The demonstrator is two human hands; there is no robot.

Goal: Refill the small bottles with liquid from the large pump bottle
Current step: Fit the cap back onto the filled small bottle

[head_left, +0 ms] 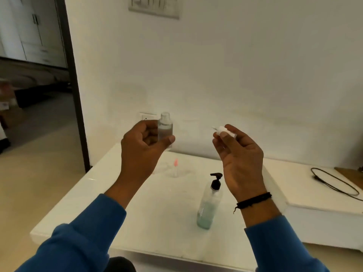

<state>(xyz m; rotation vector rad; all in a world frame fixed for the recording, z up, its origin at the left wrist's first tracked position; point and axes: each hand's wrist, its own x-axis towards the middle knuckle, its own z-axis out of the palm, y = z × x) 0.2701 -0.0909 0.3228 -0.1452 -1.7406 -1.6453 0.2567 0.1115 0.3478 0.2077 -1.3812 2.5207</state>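
Cable well right of pump bottle

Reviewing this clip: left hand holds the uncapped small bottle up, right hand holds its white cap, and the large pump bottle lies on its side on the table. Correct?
Not quite. The head view shows the large pump bottle standing upright on the table. The rest holds: left hand grips the small bottle, right hand the white cap.

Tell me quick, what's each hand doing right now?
Left hand: grips the uncapped small bottle, upright.
Right hand: pinches the white cap, apart from the bottle.
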